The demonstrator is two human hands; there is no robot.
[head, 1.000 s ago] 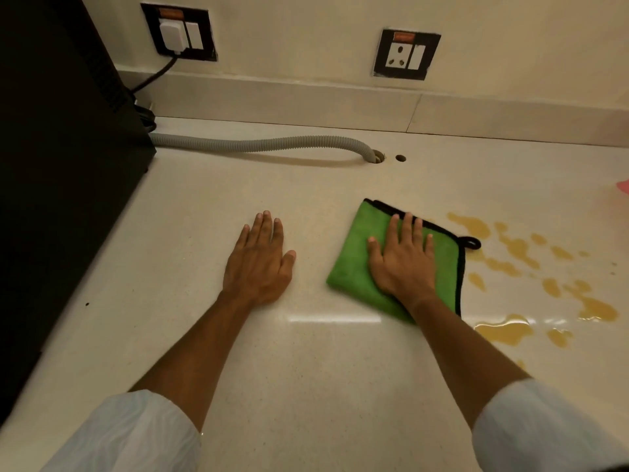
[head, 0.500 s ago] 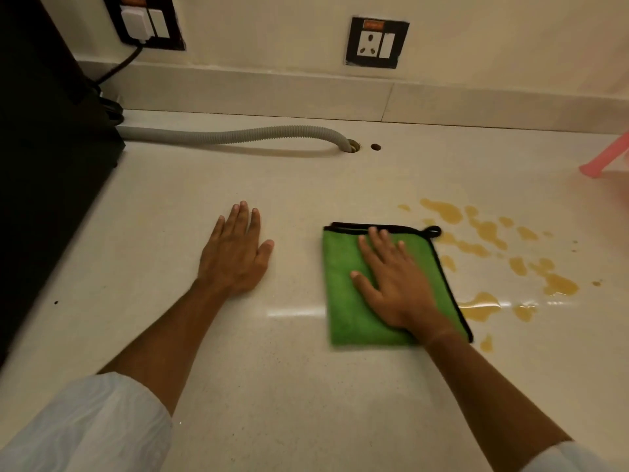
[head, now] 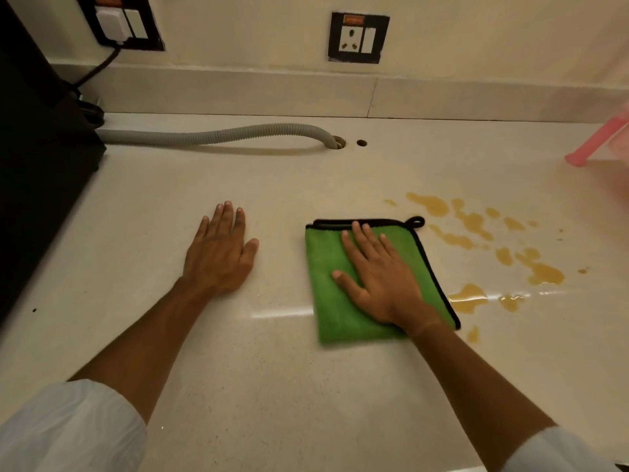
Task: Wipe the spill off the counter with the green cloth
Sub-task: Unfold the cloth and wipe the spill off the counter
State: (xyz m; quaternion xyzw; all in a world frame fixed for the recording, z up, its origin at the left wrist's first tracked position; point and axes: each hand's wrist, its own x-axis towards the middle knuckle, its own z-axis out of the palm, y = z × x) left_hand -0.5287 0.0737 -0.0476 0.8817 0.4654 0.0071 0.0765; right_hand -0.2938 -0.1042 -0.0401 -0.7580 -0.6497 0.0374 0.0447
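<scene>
L hand (head: 218,255): flat on bench (head: 238,386), palm down, fingers together & pointing away, thumb out to the side; holds nothing. Forearm bare, pale sleeve (head: 68,427) pushed up near elbow.
R hand (head: 381,275): flat on green cloth (head: 326,267), palm down, fingers spread & angled up-left, thumb out to the left; pressing, not gripping. Wrist crosses cloth's near-right corner. Forearm bare, pale sleeve at frame bottom-right.
Gap btw hands: well apart, bare bench between.
Writing/brands: none readable; small orange patch atop each socket plate, too blurred to tell.
Green cloth: folded, roughly rectangular, bright green plush, black piping along far & right edges, black hang loop (head: 417,222) at far-right corner. Lies flat on bench, centre-right of view.
Spill (head: 473,226): yellow-brown blots & puddles on bench, just right of cloth; nearest puddle (head: 468,298) about touching cloth's right edge. Blots scattered, some glossy.
Bench: pale speckled stone, shiny, light streak near cloth.
Behind: grey ribbed hose (head: 218,136) runs along bench into a hole; smaller hole beside it. Two wall sockets (head: 357,37), left one w/ white plug & dark cable.
Left: big dark appliance (head: 37,165).
Far right: pink plastic item (head: 595,141), blurred.
</scene>
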